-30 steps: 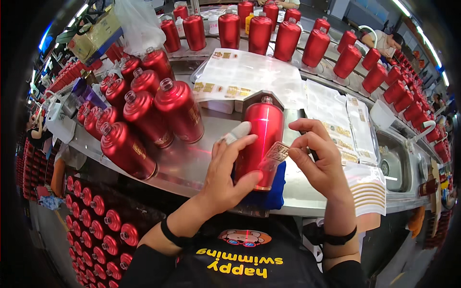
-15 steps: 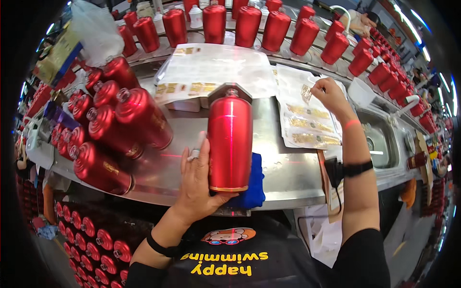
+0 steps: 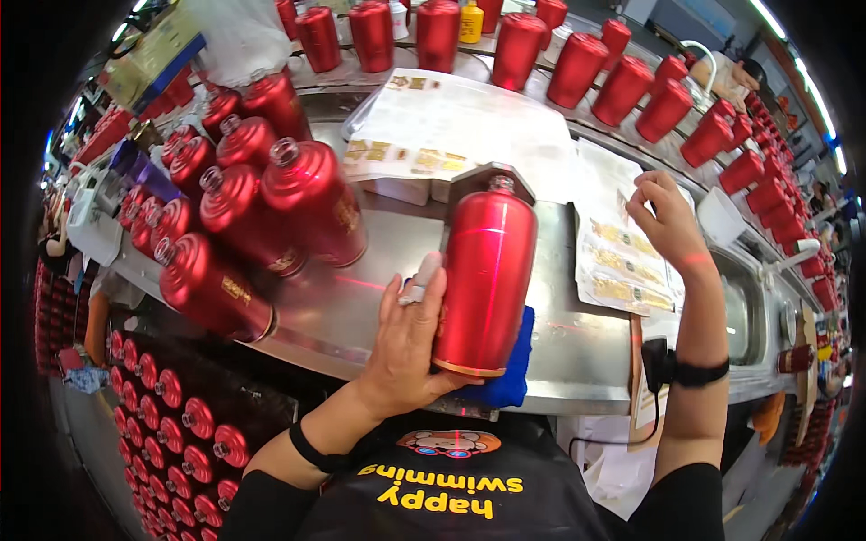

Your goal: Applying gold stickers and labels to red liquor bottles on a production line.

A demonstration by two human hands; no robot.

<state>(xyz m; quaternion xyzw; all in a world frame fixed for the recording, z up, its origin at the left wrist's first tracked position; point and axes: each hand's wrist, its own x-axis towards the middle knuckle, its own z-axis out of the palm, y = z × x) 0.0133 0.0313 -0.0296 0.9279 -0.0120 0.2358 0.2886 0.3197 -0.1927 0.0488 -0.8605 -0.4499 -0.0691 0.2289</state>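
My left hand, one finger wrapped in white, grips a glossy red bottle from its left side and base. The bottle leans back slightly, its clear glass neck against a dark angular stand. A blue cloth lies beneath it. My right hand is up at the right with its fingertips pinched together over the backing sheets. A small gold sticker seems to be in the pinch, though it is faint here. Below that hand lies a white sheet of gold stickers.
Several red bottles stand on the left of the steel counter. A larger white sticker sheet lies behind the stand. Red bottles line the conveyor beyond. At the right are a white tub and a sink.
The view has swung left, so everything sits further right in it. My right hand has come nearer the sheet's edge, its sticker now less distinct. My left hand still grips the bottle.
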